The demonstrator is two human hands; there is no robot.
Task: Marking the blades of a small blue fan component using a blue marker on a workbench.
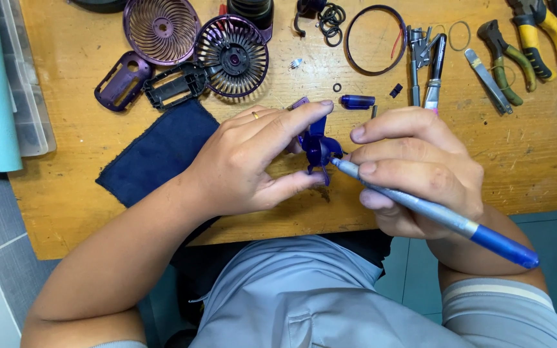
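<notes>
Grey trousers fill the bottom of the view, under the bench edge. Left hand pinches a small blue fan blade between thumb and forefinger, holding it just above the bench. Right hand grips a screwdriver with its fingers closed round the shaft; the tip touches the blade hub. Behind lie two purple grilles, a black frame, a navy cloth, a blue capsule, an O-ring, tweezers and pliers.

Risk, as judged: the light pinch may let the blade turn or tilt under tip pressure, so the driver slips off the hub and jabs the left thumb. Any loosened small part could drop off the bench edge close by.
</notes>
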